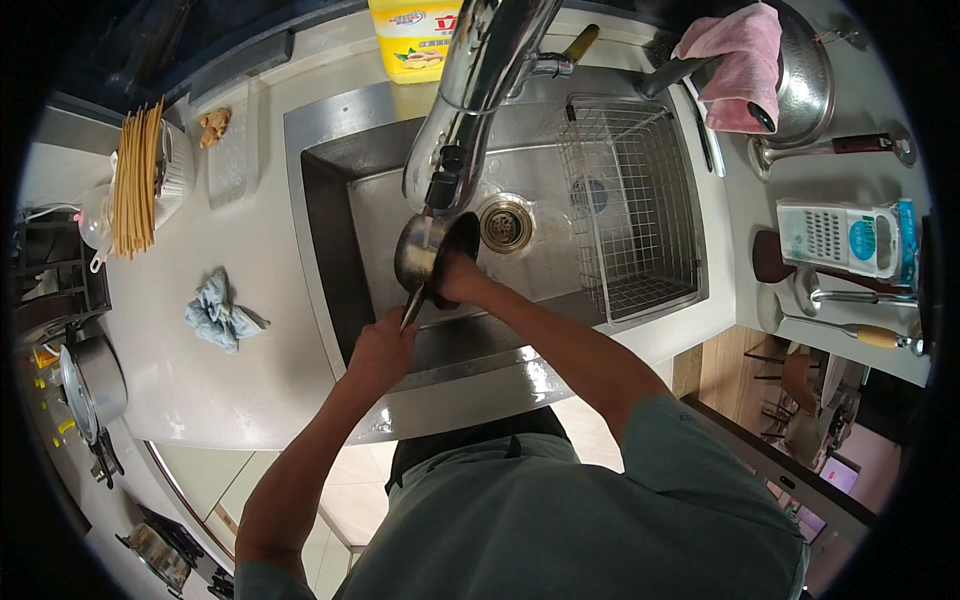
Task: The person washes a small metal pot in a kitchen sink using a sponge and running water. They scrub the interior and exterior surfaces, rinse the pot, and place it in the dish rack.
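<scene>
Over the stainless steel sink (390,187), my left hand (382,345) grips the handle of a metal ladle (414,251). The ladle's bowl is under the chrome faucet (450,142), and a stream of water seems to run into it. My right hand (459,281) is wrapped around a dark rounded utensil (465,231) just right of the ladle bowl. The fingers of that hand are mostly hidden, and what kind of utensil it is I cannot tell. The drain strainer (506,225) lies right of both hands.
A wire basket (637,217) occupies the sink's right side. Left on the counter are a crumpled cloth (221,313), a plastic tray (231,161), ginger (214,126) and chopsticks (137,184). A yellow detergent bottle (412,45) stands behind; a pink towel (739,67) and grater (836,236) are right.
</scene>
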The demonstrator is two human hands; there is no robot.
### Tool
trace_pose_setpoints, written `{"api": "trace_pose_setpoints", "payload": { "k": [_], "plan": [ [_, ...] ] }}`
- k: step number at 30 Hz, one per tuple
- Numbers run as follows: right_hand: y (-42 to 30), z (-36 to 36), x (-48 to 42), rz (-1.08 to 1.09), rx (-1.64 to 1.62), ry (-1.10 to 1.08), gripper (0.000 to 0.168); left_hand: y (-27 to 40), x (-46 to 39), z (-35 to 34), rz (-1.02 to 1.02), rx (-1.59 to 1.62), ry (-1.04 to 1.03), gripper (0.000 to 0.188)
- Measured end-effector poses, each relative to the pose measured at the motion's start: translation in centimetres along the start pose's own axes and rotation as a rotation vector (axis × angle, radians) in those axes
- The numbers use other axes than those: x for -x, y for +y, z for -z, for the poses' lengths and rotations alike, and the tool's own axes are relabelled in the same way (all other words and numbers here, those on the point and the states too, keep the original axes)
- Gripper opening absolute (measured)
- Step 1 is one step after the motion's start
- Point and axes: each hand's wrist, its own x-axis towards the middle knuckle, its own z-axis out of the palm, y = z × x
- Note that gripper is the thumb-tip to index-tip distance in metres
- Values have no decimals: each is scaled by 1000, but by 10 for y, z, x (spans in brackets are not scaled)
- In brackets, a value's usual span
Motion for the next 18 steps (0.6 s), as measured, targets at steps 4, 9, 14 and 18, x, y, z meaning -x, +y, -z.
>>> {"api": "trace_pose_setpoints", "payload": {
  "k": [4,9,14,18],
  "plan": [
    [-65,61,20,-326,-1416,71,19,-9,5,-5,1,-70,1,27],
    [-82,106,59,-388,-1692,335,22,-6,3,-2,41,-177,-37,34],
    [-52,98,71,-394,-1502,568,24,-2,-7,-6,30,-378,-19,42],
    [-33,86,71,-540,-1365,571,28,-4,-19,-8,19,-499,17,45]
  ]
}}
